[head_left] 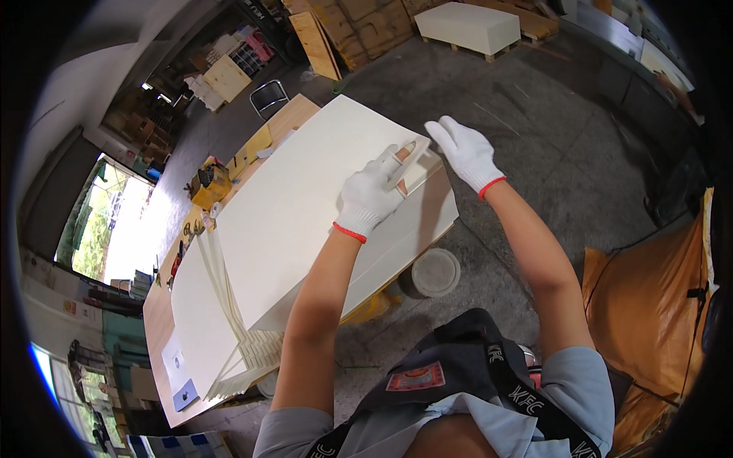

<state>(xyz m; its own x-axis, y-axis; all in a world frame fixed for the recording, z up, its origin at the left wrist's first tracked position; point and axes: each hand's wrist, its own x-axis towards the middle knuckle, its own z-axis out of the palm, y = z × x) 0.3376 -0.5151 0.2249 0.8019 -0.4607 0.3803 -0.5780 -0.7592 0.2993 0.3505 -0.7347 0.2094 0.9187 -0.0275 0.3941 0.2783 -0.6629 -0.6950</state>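
At the far left I logged a long wooden workbench [156,320], lying beside a bright window.

On the bench, a fanned stack of cream rectangular paperboard sheets [229,336] lay with edges stepped toward the near end.

A small yellow box of tools [211,185] stood on the bench at the far end of the stack.

Above the stack I noted one large cream paperboard sheet [305,198], lifted and tilted, its right edge raised off the bench.

My left hand [372,195], in a white knit glove with a red cuff, rested on the upper face of that sheet near its right corner. Its fingers were curled around a flat cream scraper-like strip [408,164], pressing it against the sheet's folded edge.

My right hand [466,153], gloved alike, sat just beyond the same corner with fingers together and extended; whether it touched the sheet I could not tell.

Below the sheet's right edge stood a round white lidded tub [435,272] on the grey concrete floor [550,153].

At the far right lay a crumpled orange-brown sack [649,305].
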